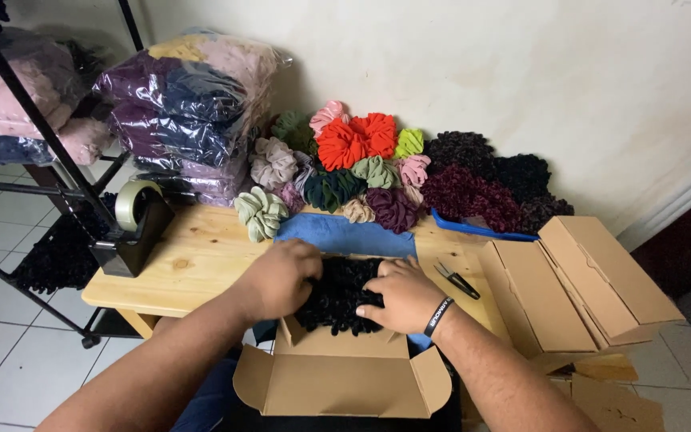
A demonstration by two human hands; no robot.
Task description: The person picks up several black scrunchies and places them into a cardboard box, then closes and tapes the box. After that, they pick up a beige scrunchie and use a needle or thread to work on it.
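Observation:
Both my hands press on a bunch of black scrunchies (339,294) lying in an open brown cardboard box (337,384) at the near edge of a small wooden table (201,256). My left hand (277,278) grips the bunch from the left. My right hand (404,294), with a black wristband, holds it from the right. The box flaps hang open toward me.
A pile of coloured scrunchies (361,160) lies at the back by the wall on a blue tray (345,234). A tape dispenser (133,228) stands at the left, small scissors (457,280) at the right. Folded boxes (577,284) stack at the right; bagged fabric (189,104) and a black rack (41,136) at the left.

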